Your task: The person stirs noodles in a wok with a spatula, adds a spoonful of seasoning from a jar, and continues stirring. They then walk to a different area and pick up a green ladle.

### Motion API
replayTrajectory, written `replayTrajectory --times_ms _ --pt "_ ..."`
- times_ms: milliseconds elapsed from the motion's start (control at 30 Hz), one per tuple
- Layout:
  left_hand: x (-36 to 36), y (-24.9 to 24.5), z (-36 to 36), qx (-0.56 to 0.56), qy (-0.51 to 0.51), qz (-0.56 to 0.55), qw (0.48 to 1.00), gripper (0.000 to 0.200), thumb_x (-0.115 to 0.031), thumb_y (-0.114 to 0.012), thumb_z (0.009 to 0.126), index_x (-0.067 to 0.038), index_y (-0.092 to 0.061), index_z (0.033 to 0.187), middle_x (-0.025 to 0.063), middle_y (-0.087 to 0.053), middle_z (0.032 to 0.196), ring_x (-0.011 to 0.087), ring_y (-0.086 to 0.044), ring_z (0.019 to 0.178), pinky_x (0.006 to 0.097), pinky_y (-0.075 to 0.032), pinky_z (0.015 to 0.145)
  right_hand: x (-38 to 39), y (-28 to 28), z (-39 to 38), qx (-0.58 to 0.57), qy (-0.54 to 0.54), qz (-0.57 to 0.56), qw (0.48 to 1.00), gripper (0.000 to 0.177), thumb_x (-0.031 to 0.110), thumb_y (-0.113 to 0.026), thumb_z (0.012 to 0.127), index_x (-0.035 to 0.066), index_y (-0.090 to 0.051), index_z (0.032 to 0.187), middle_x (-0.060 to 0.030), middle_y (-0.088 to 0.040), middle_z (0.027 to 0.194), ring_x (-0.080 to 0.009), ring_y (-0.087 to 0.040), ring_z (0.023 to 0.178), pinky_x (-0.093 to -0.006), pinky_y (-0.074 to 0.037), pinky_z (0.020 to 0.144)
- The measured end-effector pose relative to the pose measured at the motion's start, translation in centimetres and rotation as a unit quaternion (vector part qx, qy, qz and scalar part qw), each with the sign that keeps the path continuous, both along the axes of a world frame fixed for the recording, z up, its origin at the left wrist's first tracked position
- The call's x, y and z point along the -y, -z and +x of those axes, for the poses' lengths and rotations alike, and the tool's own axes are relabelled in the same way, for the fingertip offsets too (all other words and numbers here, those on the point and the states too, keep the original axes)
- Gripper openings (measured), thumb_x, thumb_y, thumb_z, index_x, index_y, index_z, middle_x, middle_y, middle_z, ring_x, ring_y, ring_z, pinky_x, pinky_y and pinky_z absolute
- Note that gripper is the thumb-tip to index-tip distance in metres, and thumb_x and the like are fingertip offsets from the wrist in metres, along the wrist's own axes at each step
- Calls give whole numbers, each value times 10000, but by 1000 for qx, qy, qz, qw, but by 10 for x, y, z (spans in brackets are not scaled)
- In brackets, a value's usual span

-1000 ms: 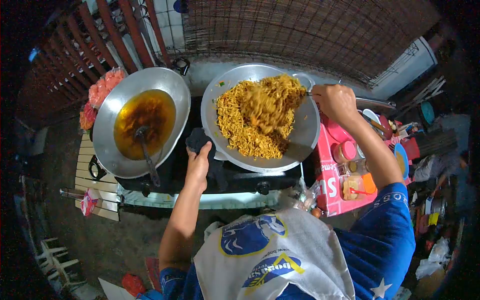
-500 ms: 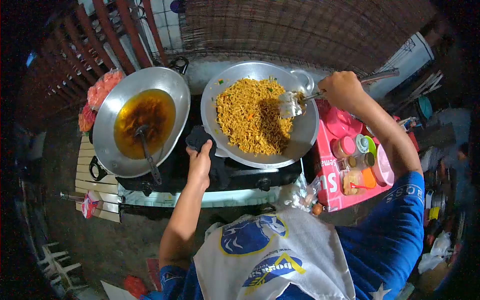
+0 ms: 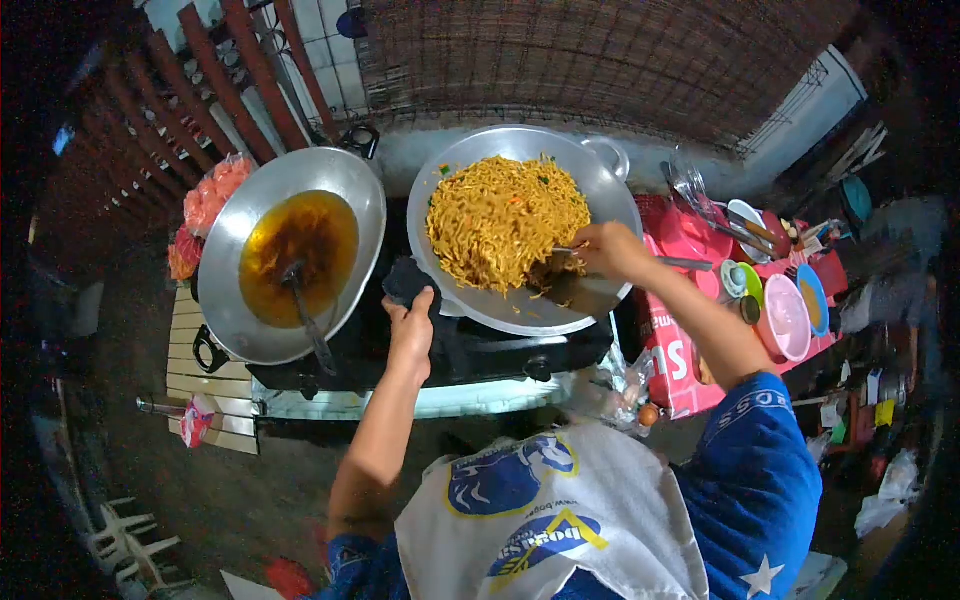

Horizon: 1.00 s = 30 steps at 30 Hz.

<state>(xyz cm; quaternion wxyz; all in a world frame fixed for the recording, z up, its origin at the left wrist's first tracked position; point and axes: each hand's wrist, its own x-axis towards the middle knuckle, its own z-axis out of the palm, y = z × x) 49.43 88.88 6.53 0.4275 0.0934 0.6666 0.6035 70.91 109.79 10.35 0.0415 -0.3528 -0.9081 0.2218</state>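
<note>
A large metal wok (image 3: 470, 150) holds a heap of brown noodles (image 3: 500, 215) with green and orange bits. My right hand (image 3: 610, 252) is closed round the metal handle of a spatula (image 3: 685, 263) over the wok's right side; the spatula's blade is hidden in the noodles. At the wok's lower left, my left hand (image 3: 410, 325) grips a black cloth (image 3: 405, 282) against the wok's handle, which the cloth mostly covers.
A second wok (image 3: 225, 250) with dark oil and a ladle (image 3: 308, 315) stands on the stove's left. Pink and blue bowls, jars and utensils sit on a red table (image 3: 685, 385) at right. Bags of orange food (image 3: 215, 190) hang at far left.
My right hand has moved left and down with the spatula, from above the wok's right rim into the noodles. The noodles are heaped higher towards the back. My left hand keeps its hold.
</note>
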Motion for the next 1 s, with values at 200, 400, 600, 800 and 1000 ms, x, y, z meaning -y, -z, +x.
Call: replayTrajectory --times_ms 200,400,600,800,1000 --pt "3 -4 -2 21 13 47 999 664 -221 -557 782 -42 -163 1285 101 -353 1247 201 -346 1151 310 -266 953 -35 -62 32 48 -23 -69 996 156 202 -577 745 84 -621 836 -116 -597 661 -214 -573 596 -329 -443 562" --pt "0 2 -3 33 -18 50 998 548 -202 -570 769 -75 -283 1218 79 -392 1203 182 -368 1126 316 -290 937 -46 -92 38 95 87 -180 975 182 219 -540 785 53 -595 836 -34 -545 580 -117 -503 525 -270 -409 498" --pt "-2 3 -1 63 -40 49 996 545 -200 -559 775 -82 -291 1235 53 -389 1217 176 -363 1133 308 -262 956 -36 -119 36 99 17 -64 993 158 195 -539 787 78 -598 875 -77 -575 615 -153 -541 555 -298 -428 531" --pt "-4 18 -6 84 -9 129 988 541 -212 -543 789 -92 -282 1247 46 -379 1232 173 -351 1144 299 -246 962 13 -115 19 176 -111 60 976 189 176 -526 745 78 -601 888 -113 -605 771 -268 -583 739 -360 -453 639" --pt "-3 7 4 52 -45 85 994 544 -206 -526 803 -95 -242 1254 43 -378 1230 164 -351 1139 296 -247 953 67 4 -36 179 -40 81 980 161 183 -490 777 118 -557 909 -157 -595 761 -319 -590 723 -433 -461 614"
